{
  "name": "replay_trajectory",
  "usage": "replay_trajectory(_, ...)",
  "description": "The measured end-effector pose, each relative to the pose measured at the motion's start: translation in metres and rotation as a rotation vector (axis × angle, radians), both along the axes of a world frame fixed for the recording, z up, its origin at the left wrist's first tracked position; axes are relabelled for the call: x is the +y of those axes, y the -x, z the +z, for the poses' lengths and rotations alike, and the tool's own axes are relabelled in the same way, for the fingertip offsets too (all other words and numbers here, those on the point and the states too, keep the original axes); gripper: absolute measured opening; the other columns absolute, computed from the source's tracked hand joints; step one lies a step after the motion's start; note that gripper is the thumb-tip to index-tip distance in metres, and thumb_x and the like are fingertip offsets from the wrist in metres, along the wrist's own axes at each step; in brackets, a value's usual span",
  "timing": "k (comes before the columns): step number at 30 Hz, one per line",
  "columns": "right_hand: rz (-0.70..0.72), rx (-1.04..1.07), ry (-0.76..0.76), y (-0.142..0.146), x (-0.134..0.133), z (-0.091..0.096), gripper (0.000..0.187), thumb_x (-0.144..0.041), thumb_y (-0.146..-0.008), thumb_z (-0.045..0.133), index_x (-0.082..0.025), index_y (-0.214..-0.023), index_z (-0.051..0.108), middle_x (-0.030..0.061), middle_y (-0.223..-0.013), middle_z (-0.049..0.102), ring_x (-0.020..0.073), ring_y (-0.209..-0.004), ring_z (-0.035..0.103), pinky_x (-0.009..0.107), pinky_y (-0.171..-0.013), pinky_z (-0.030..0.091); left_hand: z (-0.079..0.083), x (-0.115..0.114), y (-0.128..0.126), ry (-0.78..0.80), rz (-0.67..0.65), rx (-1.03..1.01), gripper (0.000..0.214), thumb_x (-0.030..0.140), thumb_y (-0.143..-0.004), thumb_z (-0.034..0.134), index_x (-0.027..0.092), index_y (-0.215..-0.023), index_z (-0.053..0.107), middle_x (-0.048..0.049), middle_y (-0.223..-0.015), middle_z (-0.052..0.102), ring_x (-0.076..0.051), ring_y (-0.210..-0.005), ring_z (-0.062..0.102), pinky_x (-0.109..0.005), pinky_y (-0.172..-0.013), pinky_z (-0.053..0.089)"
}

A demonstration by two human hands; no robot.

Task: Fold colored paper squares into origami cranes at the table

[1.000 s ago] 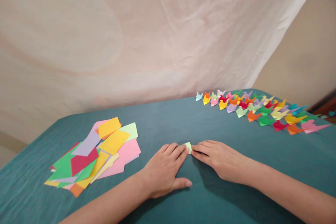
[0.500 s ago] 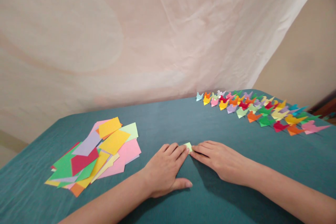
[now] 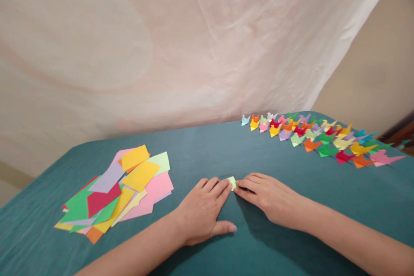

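A small folded piece of light green paper (image 3: 232, 182) lies on the teal cloth between my hands, partly covered by fingertips. My left hand (image 3: 207, 209) rests flat, its fingers stretched over the paper's left part and its thumb spread out toward me. My right hand (image 3: 268, 196) has its fingers drawn together, the fingertips closed on the paper's right edge. The right thumb is mostly hidden beneath that hand.
To the left, loose coloured paper sheets (image 3: 140, 177) lie in a spread pile. Several rows of small folded paper birds (image 3: 328, 150) stand at the back right. A pale cloth (image 3: 194, 51) hangs behind the teal-covered table (image 3: 200, 151).
My right fingers bend slightly more at the paper's edge. My left hand and the paper stay in nearly the same place.
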State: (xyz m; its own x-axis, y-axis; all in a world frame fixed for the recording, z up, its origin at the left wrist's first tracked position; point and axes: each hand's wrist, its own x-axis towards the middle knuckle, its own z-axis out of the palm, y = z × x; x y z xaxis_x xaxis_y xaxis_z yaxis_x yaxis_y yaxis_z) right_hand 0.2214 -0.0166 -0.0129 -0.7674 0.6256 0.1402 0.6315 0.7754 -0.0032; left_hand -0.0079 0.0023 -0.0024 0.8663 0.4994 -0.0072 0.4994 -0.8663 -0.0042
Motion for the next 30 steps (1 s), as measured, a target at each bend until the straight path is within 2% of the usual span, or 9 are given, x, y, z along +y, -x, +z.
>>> replay_trajectory(17, 0.006, 0.015, -0.037, 0.002, 0.005, -0.004, 0.028, -0.013, -0.088, 0.048, -0.016, -0.113, 0.059, 0.01, -0.101, 0.061, 0.0206, -0.093, 0.054, 0.036, -0.083, 0.044, 0.012, 0.003, 0.004, -0.016, 0.027, -0.017, 0.067, 0.064, -0.085, 0.037, 0.014, -0.127, 0.045, -0.01, -0.127, 0.051, -0.027, -0.118, 0.041, -0.038, -0.097, 0.03)
replay_trajectory(25, 0.012, 0.045, -0.049, 0.003, 0.004, -0.004, 0.027, -0.013, -0.089, 0.047, -0.017, -0.112, 0.06, 0.0097, -0.097, 0.061, 0.0196, -0.09, 0.054, 0.035, -0.081, 0.045, 0.006, 0.001, 0.001, -0.057, 0.043, -0.02, 0.053, 0.051, -0.087, 0.046, 0.011, -0.122, 0.049, -0.0113, -0.121, 0.055, -0.026, -0.113, 0.046, -0.038, -0.095, 0.035)
replay_trajectory(30, 0.022, 0.106, -0.061, 0.0, 0.006, -0.012, 0.027, -0.013, -0.089, 0.046, -0.017, -0.112, 0.06, 0.0102, -0.098, 0.061, 0.0194, -0.093, 0.053, 0.035, -0.082, 0.045, 0.003, -0.002, -0.003, -0.054, 0.043, -0.027, 0.045, 0.044, -0.088, 0.047, 0.014, -0.121, 0.049, -0.0108, -0.122, 0.055, -0.026, -0.111, 0.049, -0.039, -0.093, 0.038)
